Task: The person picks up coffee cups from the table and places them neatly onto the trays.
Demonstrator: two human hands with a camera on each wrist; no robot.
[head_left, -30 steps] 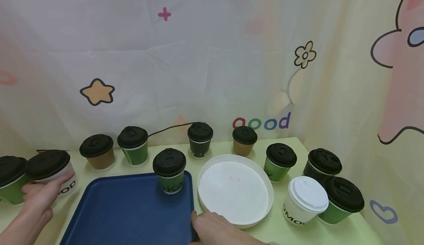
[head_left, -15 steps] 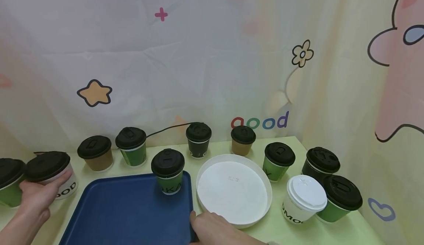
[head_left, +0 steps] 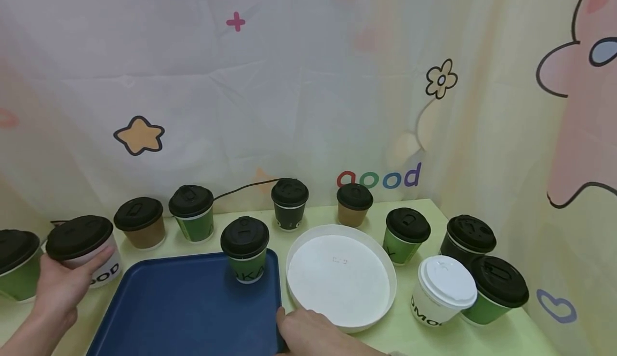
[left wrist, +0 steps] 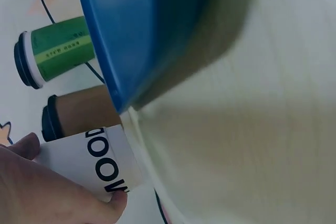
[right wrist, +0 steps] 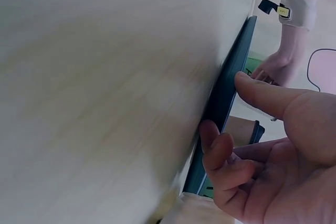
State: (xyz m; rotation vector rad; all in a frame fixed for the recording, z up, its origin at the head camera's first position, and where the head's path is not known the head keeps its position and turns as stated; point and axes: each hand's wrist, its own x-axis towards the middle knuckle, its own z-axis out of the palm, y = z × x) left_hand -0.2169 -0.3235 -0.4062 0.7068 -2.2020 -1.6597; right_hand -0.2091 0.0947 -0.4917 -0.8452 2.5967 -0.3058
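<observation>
My left hand [head_left: 65, 286] grips a white paper cup [head_left: 108, 270] with a black lid at the left of the head view, thumb on its near side. In the left wrist view the same hand [left wrist: 58, 187] holds the cup's lettered side. My right hand [head_left: 320, 332] pinches the right rim of a blue tray [head_left: 193, 302]. The right wrist view has that hand's thumb [right wrist: 262, 93] on the tray's edge [right wrist: 231, 72] and its fingers curled below. On the tray's back right corner stands a green cup [head_left: 248, 265] with a black lid.
A round white dish [head_left: 339, 275] lies right of the tray. Several lidded cups stand around, including a green cup [head_left: 21, 275] far left, a brown cup [head_left: 147, 235] behind the tray, and a white-lidded cup [head_left: 431, 302] at right. A curtain [head_left: 289, 104] hangs behind.
My left hand has shifted a little right with the white cup, which now stands farther from the green cup at far left. My right hand keeps its place on the tray.
</observation>
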